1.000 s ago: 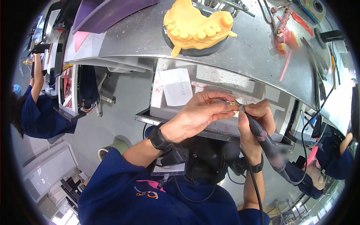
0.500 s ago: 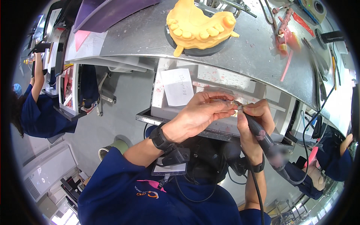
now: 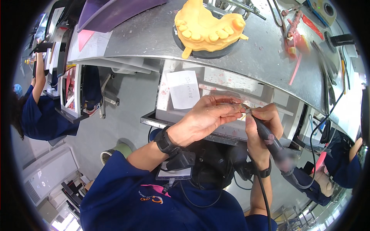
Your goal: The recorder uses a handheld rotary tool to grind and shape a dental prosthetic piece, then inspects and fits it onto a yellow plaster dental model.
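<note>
My right hand (image 3: 266,125) is closed round a dark rotary handpiece (image 3: 271,143) held like a pen, its tip pointing up and left. My left hand (image 3: 206,119) has its fingers pinched together right at that tip. A small pale piece seems to show between the left fingertips, mostly hidden by them, and I cannot make out its kind. Both hands are over an open drawer (image 3: 169,115) with pink and white debris in it. A white paper slip (image 3: 183,90) with handwriting lies in the drawer, beyond my left hand.
A yellow dental model (image 3: 210,34) stands on the metal bench (image 3: 142,40) beyond the drawer. A purple tray (image 3: 115,15) is at the back left. Pink wax pieces (image 3: 295,40) and metal tools (image 3: 325,65) lie at the right. A black cable (image 3: 264,196) hangs by my right arm. Other people sit on both sides.
The bench and the dental model appear slightly shifted to the right in the view. Both hands keep nearly the same pose, with the handpiece tip still at the left fingertips.
</note>
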Motion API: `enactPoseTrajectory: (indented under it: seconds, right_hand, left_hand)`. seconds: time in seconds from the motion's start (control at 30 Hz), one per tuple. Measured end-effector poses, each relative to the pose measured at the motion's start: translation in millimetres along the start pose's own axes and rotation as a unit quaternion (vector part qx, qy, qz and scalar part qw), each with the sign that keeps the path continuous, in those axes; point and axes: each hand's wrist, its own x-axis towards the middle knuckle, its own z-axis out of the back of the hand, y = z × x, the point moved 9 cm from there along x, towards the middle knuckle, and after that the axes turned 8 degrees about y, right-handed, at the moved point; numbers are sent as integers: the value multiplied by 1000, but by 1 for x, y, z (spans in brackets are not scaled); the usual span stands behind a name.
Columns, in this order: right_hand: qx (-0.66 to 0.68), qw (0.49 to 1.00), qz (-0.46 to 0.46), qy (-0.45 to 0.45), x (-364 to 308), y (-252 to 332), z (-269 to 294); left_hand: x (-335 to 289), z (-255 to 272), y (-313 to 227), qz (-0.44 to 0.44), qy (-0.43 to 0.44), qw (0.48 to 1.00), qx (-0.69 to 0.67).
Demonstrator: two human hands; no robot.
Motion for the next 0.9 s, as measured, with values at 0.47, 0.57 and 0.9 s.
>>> enactPoseTrajectory:
  seconds: [0.47, 0.57, 0.9]
  right_hand:
    - [16, 1000, -20, -6, -1, -5, 3]
    - [11, 1000, -20, 3, -1, -6, 1]
    - [7, 1000, -24, 11, 1, -5, 0]
  left_hand:
    - [-3, -14, -15, -43, -19, 985, 165]
    - [-3, -13, -16, -53, -17, 984, 168]
    - [-4, -13, -17, -61, -26, 985, 160]
